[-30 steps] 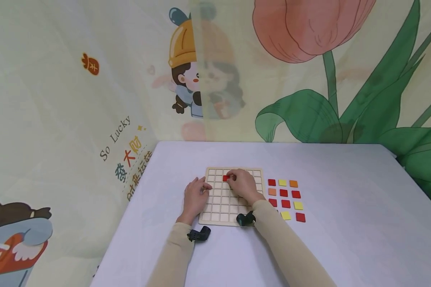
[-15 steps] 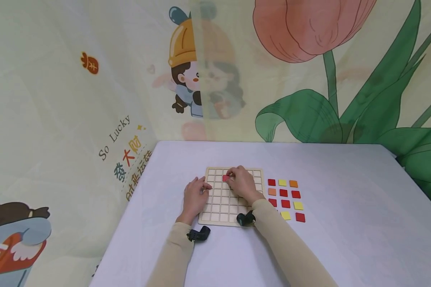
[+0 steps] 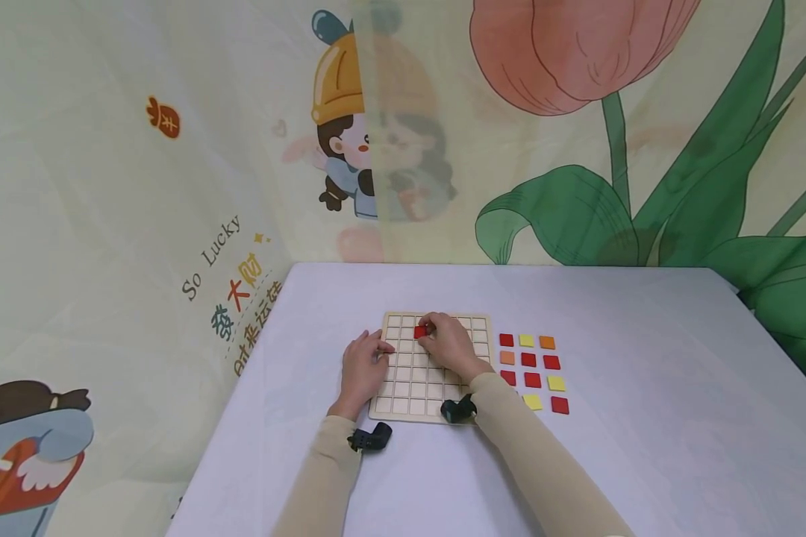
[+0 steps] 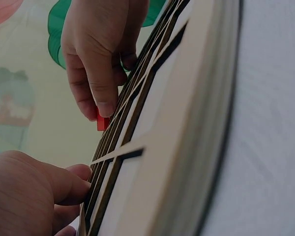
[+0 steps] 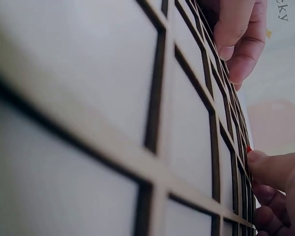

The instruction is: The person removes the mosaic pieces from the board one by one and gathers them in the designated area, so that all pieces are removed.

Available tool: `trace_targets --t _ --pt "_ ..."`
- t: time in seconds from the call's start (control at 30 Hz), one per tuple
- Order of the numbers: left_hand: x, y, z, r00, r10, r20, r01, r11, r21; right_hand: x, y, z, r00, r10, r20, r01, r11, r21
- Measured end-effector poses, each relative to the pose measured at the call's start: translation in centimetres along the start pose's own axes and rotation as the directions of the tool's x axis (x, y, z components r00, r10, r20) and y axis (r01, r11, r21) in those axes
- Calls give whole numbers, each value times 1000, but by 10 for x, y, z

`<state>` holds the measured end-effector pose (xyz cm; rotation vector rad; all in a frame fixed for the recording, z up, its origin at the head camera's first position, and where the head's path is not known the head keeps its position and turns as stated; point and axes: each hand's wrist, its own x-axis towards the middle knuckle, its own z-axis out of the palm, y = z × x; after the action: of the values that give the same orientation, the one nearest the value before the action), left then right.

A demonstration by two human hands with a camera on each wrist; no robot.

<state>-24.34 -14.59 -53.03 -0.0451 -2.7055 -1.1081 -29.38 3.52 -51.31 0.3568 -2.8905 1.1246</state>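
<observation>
A pale wooden grid board (image 3: 401, 388) lies on the table, divided into many square cells. Over its upper part, my right hand (image 3: 451, 343) pinches a small red square tile (image 3: 419, 332) between thumb and fingers. In the left wrist view, the red tile (image 4: 103, 123) stands on edge or tilted at the grid, under the right fingertips. My left hand (image 3: 365, 368) rests at the board's left edge, its thumb and fingers touching the rim. The right wrist view shows only a sliver of the red tile (image 5: 249, 148) by the right thumb.
To the right of the board lie several loose tiles in rows: red (image 3: 560, 406), yellow (image 3: 556, 383) and orange (image 3: 547, 342). The right forearm (image 3: 530, 440) partly covers that group. A white cloth covers the table (image 3: 658, 388); a printed curtain hangs behind it.
The right hand has shifted very slightly left, and the red tile in its fingers has changed tilt, looking darker than half a second ago. The left hand stays at the board's edge.
</observation>
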Motion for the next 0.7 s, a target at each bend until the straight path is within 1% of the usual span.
trace_targets --t 0.1,0.23,0.4,0.53,0.7 --pt "-1 1 2 1000 2 3 -2 1000 -3 -2 1 -1 1000 12 -14 -12 1000 15" --pt "-1 2 2 1000 15 -4 -15 1000 0 -7 4 -4 999 27 -28 -26 998 62" --pt "-1 1 0 1000 24 -3 -24 1000 2 -15 12 -16 997 51 -52 -45 992 119" --pt "0 1 0 1000 18 -3 -18 1000 4 -22 14 -27 995 81 -64 -69 983 172" --pt "0 0 1 1000 17 -4 -17 1000 3 -32 15 -38 991 94 -92 -75 979 188"
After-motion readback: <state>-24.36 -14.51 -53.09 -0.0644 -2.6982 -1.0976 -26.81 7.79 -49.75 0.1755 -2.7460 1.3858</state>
